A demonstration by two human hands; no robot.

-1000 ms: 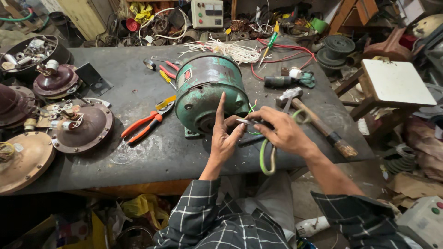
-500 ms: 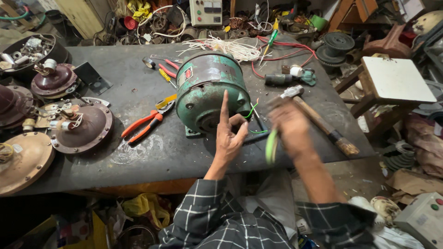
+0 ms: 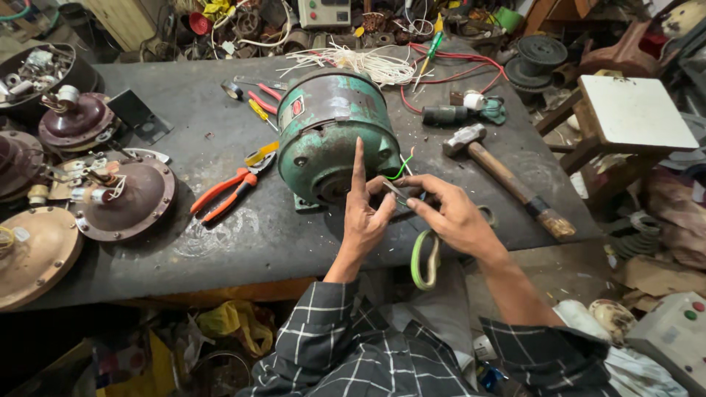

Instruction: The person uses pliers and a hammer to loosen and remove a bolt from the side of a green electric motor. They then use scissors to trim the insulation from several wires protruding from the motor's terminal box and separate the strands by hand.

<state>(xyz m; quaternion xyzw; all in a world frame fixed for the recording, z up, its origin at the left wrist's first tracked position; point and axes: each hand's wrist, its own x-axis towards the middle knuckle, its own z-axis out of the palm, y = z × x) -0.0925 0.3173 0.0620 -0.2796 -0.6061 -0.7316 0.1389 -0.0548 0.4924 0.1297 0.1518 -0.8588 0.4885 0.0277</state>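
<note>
A green electric motor (image 3: 334, 132) stands on the dark metal bench (image 3: 220, 242). Just in front of its end face, my left hand (image 3: 364, 217) has its index finger raised and the other fingers pinched on a thin wire end. My right hand (image 3: 452, 213) meets it from the right, fingertips pinched on the same wire end (image 3: 393, 190). A green and yellow cable (image 3: 421, 257) loops down below my right hand. A thin green wire (image 3: 401, 167) runs from the motor toward my fingers.
Orange-handled pliers (image 3: 232, 187) lie left of the motor, a hammer (image 3: 504, 173) to its right. Brown fan motor housings (image 3: 121, 195) crowd the bench's left side. White wire strands (image 3: 360, 62), red cable and screwdrivers lie behind. A white-topped stool (image 3: 632, 110) stands at right.
My right hand swung away in a blur half a second ago and has come back to the wire end at my left fingertips. The left hand stayed beside the motor.
</note>
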